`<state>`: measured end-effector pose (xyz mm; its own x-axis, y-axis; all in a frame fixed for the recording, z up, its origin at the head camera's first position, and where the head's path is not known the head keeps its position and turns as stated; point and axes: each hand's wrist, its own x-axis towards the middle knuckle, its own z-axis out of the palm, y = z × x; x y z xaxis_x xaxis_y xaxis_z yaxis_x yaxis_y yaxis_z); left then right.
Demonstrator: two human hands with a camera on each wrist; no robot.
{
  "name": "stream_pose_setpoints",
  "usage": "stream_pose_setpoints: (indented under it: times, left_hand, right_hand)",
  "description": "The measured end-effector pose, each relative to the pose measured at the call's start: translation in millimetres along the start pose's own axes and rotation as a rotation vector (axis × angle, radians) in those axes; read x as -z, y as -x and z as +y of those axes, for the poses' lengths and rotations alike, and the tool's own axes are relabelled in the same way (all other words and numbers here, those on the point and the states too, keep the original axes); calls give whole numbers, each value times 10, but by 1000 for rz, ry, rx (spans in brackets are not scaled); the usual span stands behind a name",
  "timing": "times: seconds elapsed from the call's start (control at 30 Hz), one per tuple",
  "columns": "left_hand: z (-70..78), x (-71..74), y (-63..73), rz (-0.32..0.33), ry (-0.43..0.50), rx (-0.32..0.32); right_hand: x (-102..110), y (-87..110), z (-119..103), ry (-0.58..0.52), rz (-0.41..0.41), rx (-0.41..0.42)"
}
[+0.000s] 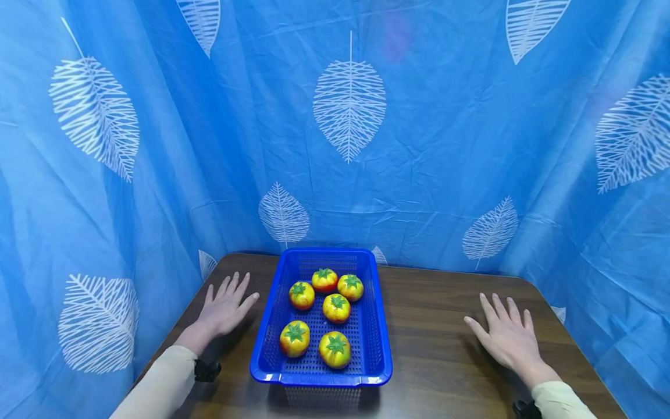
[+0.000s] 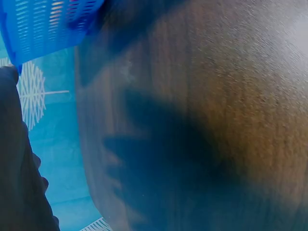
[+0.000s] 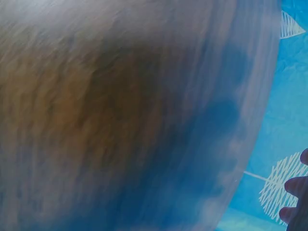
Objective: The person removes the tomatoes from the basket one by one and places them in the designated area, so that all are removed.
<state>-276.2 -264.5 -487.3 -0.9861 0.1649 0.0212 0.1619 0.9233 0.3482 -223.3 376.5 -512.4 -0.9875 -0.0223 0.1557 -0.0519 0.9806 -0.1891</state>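
In the head view a blue plastic basket (image 1: 384, 349) with perforated walls stands on the brown table. Inside it lie several yellow-red tomato-like fruits (image 1: 295, 338) with green star-shaped tops, spaced apart. To the left of the basket, my left hand (image 1: 222, 311) hovers over the table with straight, spread fingers and holds nothing. Well to the right, my right hand (image 1: 506, 337) is likewise spread above the wood and holds nothing. Part of the basket (image 2: 53, 29) shows in the left wrist view, beside the dark edge of the left hand (image 2: 21, 159). Fingertips (image 3: 296, 186) of the right hand appear in the right wrist view.
The dark wood-grain table (image 1: 429, 331) has rounded far corners. Blue curtains (image 1: 419, 145) with white leaf prints hang close behind it and along both sides. Each wrist carries a small black device, such as the one on the left wrist (image 1: 207, 370). Hand shadows fall on the tabletop.
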Motion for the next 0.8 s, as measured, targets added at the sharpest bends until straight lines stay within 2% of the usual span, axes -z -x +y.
stream_pose_setpoints:
  times: [0.23,0.53,0.67,0.8]
  left_hand:
    - [61,81,-6,-68,137,25]
    - [195,162,-8,-213,465,37]
    - [249,185,5,-273,539,81]
    - [303,201,27,-300,620,129]
  right_hand:
    - [72,-47,-217,-28,40,39]
    - [158,-151,-531,-193,16,75]
    - [187,-206,-663,-263,16,109]
    - [225,-260,-783,-314,6,137]
